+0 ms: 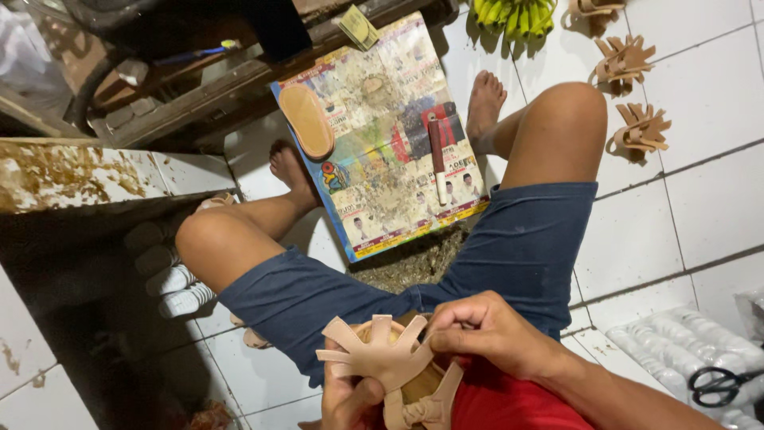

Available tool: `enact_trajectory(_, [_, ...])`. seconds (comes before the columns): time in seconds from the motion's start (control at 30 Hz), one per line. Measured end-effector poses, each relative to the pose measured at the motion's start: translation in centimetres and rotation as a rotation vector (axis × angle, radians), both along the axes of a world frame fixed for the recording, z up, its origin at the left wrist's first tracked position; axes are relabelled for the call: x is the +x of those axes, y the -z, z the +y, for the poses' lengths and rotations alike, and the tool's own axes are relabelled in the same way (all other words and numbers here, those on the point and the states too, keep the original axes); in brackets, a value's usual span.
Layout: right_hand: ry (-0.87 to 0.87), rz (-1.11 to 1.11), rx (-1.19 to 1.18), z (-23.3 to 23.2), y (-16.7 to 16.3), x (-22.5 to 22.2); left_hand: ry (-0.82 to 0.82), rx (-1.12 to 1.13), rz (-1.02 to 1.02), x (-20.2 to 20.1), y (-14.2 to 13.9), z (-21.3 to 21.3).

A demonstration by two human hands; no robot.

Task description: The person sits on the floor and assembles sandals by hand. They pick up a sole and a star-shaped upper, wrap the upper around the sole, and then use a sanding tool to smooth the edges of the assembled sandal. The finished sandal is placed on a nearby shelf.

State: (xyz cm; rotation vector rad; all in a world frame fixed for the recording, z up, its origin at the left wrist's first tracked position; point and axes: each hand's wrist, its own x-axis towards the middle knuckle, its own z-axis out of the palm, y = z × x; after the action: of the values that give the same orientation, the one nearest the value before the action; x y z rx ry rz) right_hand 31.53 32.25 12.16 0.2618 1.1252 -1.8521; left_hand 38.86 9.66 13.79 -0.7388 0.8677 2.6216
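Observation:
In my lap I hold a beige strappy sandal upper [382, 362] wrapped over a sole. My left hand [350, 402] grips it from below at the near edge. My right hand [485, 330] pinches one of its straps on the right side. On the floor ahead lies a stained printed sheet [382, 175] carrying a tan insole [306, 119] and a red-and-white brush [438, 159].
Several finished strap uppers [641, 129] lie on the white tiles at top right, beside green pieces [513, 16]. Black scissors [720, 386] rest on a plastic bag of white parts at lower right. White soles [171, 279] stack at left under a stained ledge.

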Motion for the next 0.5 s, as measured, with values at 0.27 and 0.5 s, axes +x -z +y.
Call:
enact_trajectory(0.27, [-0.061,0.301,0.045,0.3,-7.1,-2.4,0.421,-0.36,0.135,-1.8,-1.0,-2.2])
enact_trajectory(0.5, [-0.133,0.194,0.154,-1.8,-5.7,-2.6,0.433,-0.177,0.055,-3.6,-2.6,-1.7])
